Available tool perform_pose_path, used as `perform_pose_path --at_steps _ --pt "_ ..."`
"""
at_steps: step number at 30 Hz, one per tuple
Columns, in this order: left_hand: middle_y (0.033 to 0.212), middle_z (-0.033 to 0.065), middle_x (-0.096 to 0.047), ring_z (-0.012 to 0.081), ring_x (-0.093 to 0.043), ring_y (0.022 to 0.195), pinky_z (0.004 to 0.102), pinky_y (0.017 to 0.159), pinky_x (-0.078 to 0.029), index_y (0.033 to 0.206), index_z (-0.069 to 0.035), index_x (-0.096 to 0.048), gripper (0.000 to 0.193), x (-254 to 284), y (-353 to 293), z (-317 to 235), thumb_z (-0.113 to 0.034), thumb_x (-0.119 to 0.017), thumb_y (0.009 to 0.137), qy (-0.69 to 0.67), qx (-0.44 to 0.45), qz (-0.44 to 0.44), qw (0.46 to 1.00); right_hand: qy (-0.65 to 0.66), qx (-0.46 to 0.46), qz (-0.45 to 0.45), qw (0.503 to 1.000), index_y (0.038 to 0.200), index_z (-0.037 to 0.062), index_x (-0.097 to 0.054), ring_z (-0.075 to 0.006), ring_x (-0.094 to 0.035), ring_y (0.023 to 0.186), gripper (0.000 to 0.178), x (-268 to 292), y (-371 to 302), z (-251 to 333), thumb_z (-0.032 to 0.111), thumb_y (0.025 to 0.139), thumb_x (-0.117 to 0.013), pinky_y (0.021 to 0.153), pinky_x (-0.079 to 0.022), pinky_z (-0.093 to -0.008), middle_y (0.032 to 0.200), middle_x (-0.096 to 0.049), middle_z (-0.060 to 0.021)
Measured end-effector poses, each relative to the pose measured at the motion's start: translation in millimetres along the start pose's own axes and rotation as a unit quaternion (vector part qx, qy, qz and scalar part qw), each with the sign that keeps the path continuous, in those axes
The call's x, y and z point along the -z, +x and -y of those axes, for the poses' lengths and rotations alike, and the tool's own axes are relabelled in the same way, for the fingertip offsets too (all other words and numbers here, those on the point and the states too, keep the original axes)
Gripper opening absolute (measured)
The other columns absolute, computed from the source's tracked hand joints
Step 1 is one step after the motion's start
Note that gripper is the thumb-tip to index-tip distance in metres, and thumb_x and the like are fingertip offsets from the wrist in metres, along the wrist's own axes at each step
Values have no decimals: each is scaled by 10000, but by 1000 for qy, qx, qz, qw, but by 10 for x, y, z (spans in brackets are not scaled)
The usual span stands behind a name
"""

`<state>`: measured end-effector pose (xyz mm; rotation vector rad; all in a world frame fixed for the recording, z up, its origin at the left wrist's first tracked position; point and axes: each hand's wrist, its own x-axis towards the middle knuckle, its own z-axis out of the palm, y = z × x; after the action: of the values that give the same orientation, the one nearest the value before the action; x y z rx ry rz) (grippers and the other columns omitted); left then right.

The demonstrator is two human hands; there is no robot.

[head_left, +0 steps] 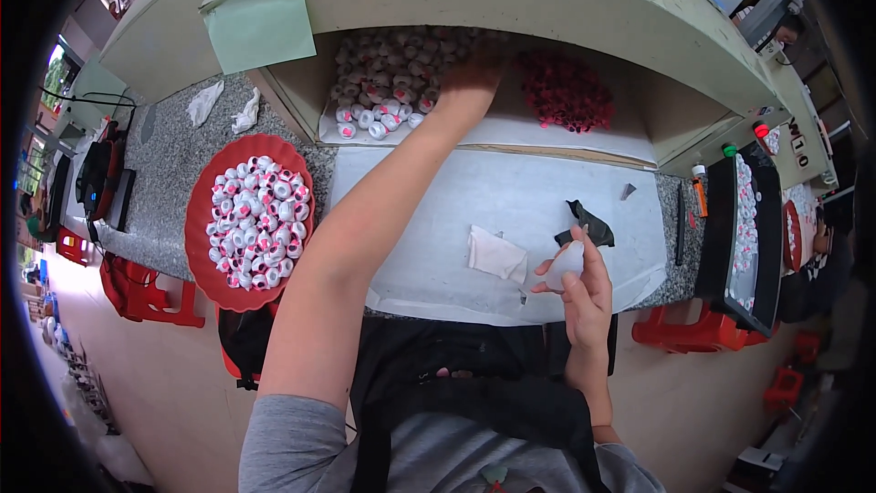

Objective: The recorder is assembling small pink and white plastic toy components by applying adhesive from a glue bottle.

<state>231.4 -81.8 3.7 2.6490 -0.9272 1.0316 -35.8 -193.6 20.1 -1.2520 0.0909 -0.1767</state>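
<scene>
My left arm stretches far forward into the shelf opening, where my left hand [470,82] is at the right edge of a heap of small white rounded pieces with pink and dark spots [388,73]. Its fingers are lost in shadow, so their grip is hidden. To its right lies a heap of small dark-pink pieces [568,91]. Over the right part of the white work sheet [420,219], my right hand [589,297] pinches a translucent white rounded piece [568,262] between thumb and fingers. A black cloth [591,224] lies just beyond it, a folded white cloth [497,254] to its left.
A red scalloped bowl [199,228], heaped with spotted white pieces, stands on the left of the granite counter. On the right is a black tray [721,246] of similar pieces, near an orange tube [700,196]. Crumpled tissues [205,102] lie at back left; red stools [698,333] stand below.
</scene>
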Motion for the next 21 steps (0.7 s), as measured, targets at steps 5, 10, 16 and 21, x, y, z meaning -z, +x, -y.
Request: perform_pose_path --at_steps 5,10,16,21 --pt "771 42 -559 83 -485 654 221 596 -399 911 -53 -553 163 987 -423 -339 -71 -526 752 -610 261 61 745 7 37 -51 998 1065 16 -372 -211 -532 732 356 89 -16 4 94 746 -510 539 -473 -297 903 -484 -120" --pt "880 73 -542 102 -501 707 226 624 -416 979 -20 -501 221 1397 -1171 -500 -70 -517 764 -788 354 90 495 153 64 -55 985 936 55 -377 -165 -487 677 323 22 45 -23 107 705 -596 550 -405 -236 857 -489 -114" --pt "1008 127 -507 186 -520 896 302 762 -453 995 7 -482 253 1430 -1558 -686 -21 -532 749 -848 387 14 362 269 88 -107 953 881 60 -392 -106 -429 728 333 -160 84 53 81 657 -639 581 -374 -195 882 -406 -61" --pt "983 136 -511 184 -539 813 299 733 -463 937 -29 -479 267 1405 -1632 -798 -27 -593 696 -835 386 -43 390 103 188 -117 970 898 67 -388 -126 -411 734 373 -305 -9 53 92 635 -651 639 -373 -227 867 -401 -56"
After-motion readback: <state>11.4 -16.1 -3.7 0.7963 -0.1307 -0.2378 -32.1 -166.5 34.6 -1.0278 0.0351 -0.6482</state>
